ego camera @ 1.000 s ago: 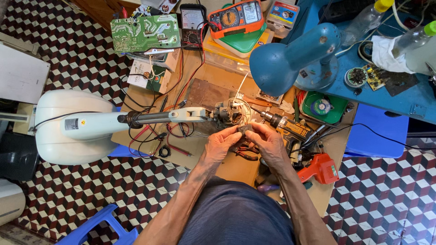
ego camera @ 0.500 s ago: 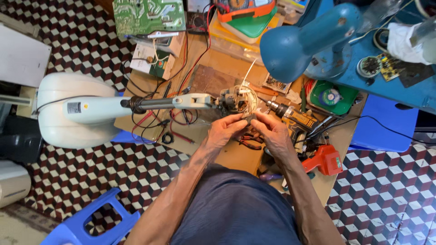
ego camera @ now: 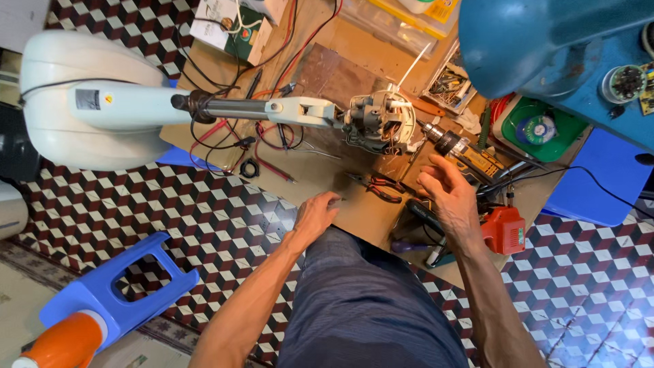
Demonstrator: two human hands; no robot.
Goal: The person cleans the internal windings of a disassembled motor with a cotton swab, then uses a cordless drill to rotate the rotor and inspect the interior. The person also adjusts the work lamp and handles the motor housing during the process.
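Note:
A white pedestal fan lies on its side across the wooden board, and its bare motor (ego camera: 379, 123) with exposed windings points right. My left hand (ego camera: 317, 216) rests at the board's near edge with its fingers curled, and I see nothing in it. My right hand (ego camera: 446, 194) hovers with its fingers spread, empty, just right of red-handled pliers (ego camera: 379, 188) and below a cordless drill (ego camera: 470, 155). Both hands are apart from the motor.
The fan's white base (ego camera: 82, 102) lies at the left. Red and black wires (ego camera: 262, 146) trail over the wooden board (ego camera: 354, 211). A red battery pack (ego camera: 505, 230), a green tray (ego camera: 538, 129) and a large blue dome (ego camera: 538, 41) sit to the right. A blue stool (ego camera: 116, 286) stands at lower left.
Both hands have come away from the fan motor, where they were working together, and drawn back toward my body. The left sits at the board edge and the right has opened.

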